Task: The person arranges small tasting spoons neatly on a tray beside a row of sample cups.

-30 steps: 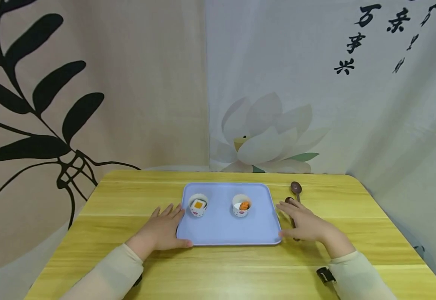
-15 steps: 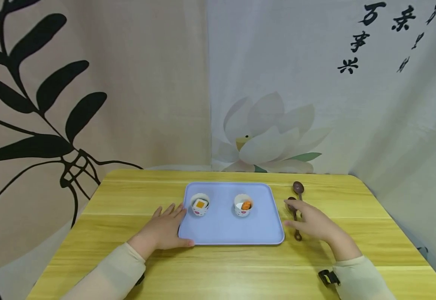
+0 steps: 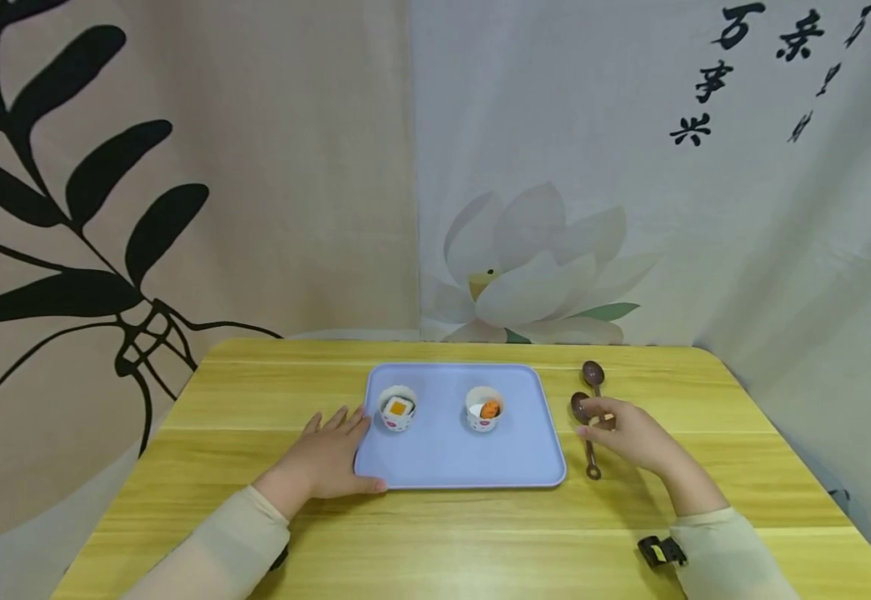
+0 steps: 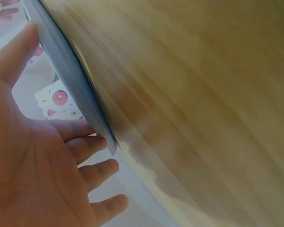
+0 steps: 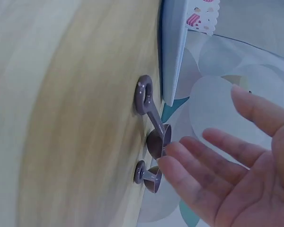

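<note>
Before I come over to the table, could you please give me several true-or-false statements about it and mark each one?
1. The left hand touches the tray. True.
2. The right hand is nearer to the brown spoons than to the cups. True.
3. The brown spoons lie on the tray. False: they lie on the wooden table, to the right of the tray.
4. The tray carries three cups. False: it carries two.
5. An orange piece sits in the cup nearer the right hand. True.
</note>
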Available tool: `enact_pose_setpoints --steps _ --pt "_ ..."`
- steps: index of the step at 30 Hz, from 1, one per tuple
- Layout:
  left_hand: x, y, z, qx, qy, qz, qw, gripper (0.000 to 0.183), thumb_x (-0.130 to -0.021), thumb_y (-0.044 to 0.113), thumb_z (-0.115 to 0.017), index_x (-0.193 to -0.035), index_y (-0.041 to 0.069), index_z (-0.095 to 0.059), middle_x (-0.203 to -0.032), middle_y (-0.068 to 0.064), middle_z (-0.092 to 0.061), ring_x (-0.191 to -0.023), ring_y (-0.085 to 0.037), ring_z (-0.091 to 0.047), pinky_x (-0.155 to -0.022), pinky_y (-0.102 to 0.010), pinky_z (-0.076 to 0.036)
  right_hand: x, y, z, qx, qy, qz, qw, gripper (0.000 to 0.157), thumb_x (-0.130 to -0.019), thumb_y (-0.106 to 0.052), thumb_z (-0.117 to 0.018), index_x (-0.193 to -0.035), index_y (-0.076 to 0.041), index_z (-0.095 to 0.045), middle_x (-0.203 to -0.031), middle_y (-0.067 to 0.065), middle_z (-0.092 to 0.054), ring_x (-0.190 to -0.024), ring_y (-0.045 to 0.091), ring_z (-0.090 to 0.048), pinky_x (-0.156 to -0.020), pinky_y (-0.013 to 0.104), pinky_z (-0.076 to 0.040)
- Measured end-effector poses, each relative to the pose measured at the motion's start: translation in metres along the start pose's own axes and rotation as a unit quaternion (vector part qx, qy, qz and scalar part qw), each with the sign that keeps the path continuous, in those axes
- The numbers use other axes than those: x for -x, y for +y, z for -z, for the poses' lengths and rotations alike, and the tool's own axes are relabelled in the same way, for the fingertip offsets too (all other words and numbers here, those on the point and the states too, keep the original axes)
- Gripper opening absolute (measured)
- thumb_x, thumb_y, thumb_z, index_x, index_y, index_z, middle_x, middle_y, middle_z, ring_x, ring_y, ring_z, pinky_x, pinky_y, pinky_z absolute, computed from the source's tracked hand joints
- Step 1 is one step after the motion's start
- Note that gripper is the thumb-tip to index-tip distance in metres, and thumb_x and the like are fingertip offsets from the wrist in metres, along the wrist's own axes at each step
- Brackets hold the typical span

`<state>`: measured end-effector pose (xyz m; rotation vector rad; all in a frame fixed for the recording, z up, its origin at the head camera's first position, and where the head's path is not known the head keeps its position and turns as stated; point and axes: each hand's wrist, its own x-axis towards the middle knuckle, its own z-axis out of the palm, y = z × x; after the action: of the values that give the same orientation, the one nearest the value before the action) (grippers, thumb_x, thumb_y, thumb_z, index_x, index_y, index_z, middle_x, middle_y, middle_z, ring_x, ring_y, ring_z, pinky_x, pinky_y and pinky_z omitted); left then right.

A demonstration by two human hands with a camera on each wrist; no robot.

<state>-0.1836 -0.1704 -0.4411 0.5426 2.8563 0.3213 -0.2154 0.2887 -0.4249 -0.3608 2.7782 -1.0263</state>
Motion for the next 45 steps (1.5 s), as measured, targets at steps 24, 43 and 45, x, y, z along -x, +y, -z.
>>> enact_pose_setpoints --steps 24,43,45 --pt "0.004 0.001 0.005 0.008 -0.003 0.003 1.0000 0.110 -0.078 0.070 -0.070 -0.152 -0.005 -0.036 -0.160 -0.022 -0.028 -0.147 -0.047 -0.022 -0.115 -0.068 -0.012 -0.007 0.010 -0.005 -0.131 -0.028 -0.141 0.981 0.036 -0.092 -0.001 -0.068 -0.121 0.016 -0.054 -0.096 0.017 -0.059 -0.080 0.022 -0.063 -0.070 0.040 -0.060" --pt "0.003 0.002 0.005 -0.003 -0.009 0.003 1.0000 0.112 -0.077 0.073 -0.069 -0.151 -0.005 -0.036 -0.160 -0.022 -0.030 -0.147 -0.046 -0.024 -0.115 -0.068 -0.014 -0.014 0.011 -0.011 -0.122 -0.038 -0.159 0.979 0.026 -0.087 0.001 -0.072 -0.105 0.010 -0.054 -0.076 0.010 -0.056 -0.065 0.017 -0.058 -0.058 0.031 -0.057" --pt "0.003 0.002 0.004 -0.005 -0.009 0.004 0.9999 0.112 -0.077 0.073 -0.068 -0.152 -0.004 -0.036 -0.160 -0.022 -0.029 -0.147 -0.046 -0.024 -0.115 -0.068 -0.014 -0.014 0.008 -0.012 -0.115 -0.031 -0.165 0.979 0.025 -0.086 0.002 -0.072 -0.103 0.009 -0.055 -0.077 0.010 -0.056 -0.065 0.017 -0.058 -0.058 0.031 -0.057"
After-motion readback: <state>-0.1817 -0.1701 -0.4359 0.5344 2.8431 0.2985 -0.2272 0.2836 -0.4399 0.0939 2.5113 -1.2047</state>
